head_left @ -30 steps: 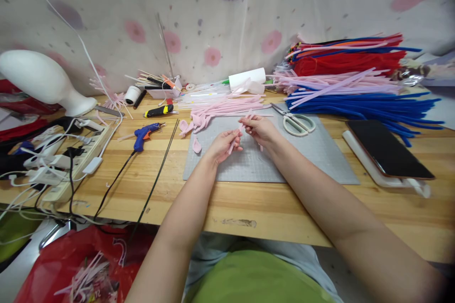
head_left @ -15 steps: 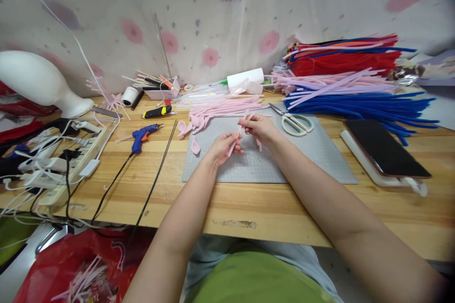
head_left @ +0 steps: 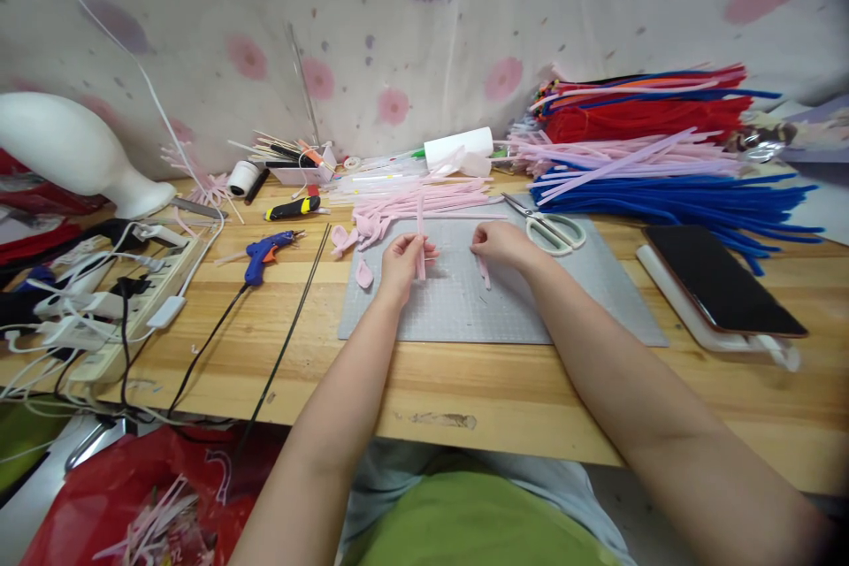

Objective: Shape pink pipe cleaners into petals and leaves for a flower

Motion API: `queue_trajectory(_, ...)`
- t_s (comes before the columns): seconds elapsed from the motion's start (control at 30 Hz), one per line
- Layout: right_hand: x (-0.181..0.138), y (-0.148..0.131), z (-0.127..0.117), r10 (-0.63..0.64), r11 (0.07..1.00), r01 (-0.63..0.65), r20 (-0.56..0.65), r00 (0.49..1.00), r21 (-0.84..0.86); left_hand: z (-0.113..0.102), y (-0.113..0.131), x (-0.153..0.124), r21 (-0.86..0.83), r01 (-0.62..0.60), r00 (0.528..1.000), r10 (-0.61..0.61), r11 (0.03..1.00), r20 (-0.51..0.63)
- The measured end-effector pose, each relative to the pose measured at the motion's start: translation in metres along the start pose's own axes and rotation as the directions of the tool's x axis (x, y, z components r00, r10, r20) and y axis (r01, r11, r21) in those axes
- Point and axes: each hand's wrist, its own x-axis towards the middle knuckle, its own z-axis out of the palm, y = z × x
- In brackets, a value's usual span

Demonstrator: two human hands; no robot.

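My left hand (head_left: 403, 265) pinches a light pink pipe cleaner (head_left: 420, 221), held upright above the grey cutting mat (head_left: 457, 318). It sticks out above and below the fingers, and its lower end looks doubled. To the right, my right hand (head_left: 499, 245) has its fingertips closed at the top end of a short pink pipe cleaner piece (head_left: 484, 272) on the mat. A pink petal-shaped loop (head_left: 364, 274) lies left of my left hand, with more pink looped shapes (head_left: 371, 230) behind it. White-handled scissors (head_left: 554, 232) rest just beyond my right hand.
Pink pipe cleaners (head_left: 438, 195) lie behind the mat; blue ones (head_left: 676, 199) and red ones (head_left: 643, 117) are piled at the back right. A blue glue gun (head_left: 262, 259), a power strip (head_left: 106, 358) and cables sit left. A phone (head_left: 722, 279) lies right.
My hands have moved apart. The left one has turned its pink pipe cleaner upright; the right one has let go there and come down to the short piece on the mat.
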Motion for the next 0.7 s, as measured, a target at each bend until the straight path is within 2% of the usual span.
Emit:
queue_trajectory(0.13,-0.0059,-0.005,-0.0049,-0.006,0.998,0.008,0.019,1.0,-0.059,-0.0023,0.0012,0.0009,-0.008,0.004,1.0,-0.004,1.0,0.016)
queue_trajectory(0.27,-0.0103,-0.0055,-0.0094,-0.024,0.995,0.035,0.126,0.992,-0.091,-0.0025,-0.0003,0.0016,-0.034,0.01,0.999,-0.009,0.999,0.034)
queue_trajectory(0.33,-0.0104,-0.0054,-0.0089,-0.006,0.996,0.018,0.122,0.993,-0.093,-0.0028,-0.002,0.0025,-0.052,0.013,0.999,-0.012,0.999,0.034)
queue_trajectory(0.4,-0.0089,-0.0049,-0.0071,0.011,1.0,-0.01,0.077,0.997,-0.017,-0.0031,-0.0037,0.0033,-0.061,0.017,0.999,-0.014,0.998,0.04)
queue_trajectory(0.47,-0.0069,-0.0043,-0.0055,0.016,0.978,-0.023,0.038,0.999,0.208,-0.0032,-0.0047,0.0036,-0.063,0.024,0.999,-0.021,0.998,0.048)
queue_trajectory(0.53,-0.0057,-0.0045,-0.0055,0.004,0.847,-0.025,0.04,0.999,0.53,-0.003,-0.0048,0.0034,-0.064,0.031,0.998,-0.027,0.997,0.049)
queue_trajectory(0.6,-0.0063,-0.0062,-0.0072,-0.03,0.613,-0.02,0.049,0.998,0.79,-0.0024,-0.0042,0.003,-0.057,0.034,0.999,-0.031,0.998,0.044)
queue_trajectory(0.7,-0.0095,-0.0111,-0.0101,-0.131,0.318,0.007,0.036,0.991,0.948,-0.0014,-0.0031,0.0021,-0.035,0.026,0.999,-0.024,0.999,0.038)
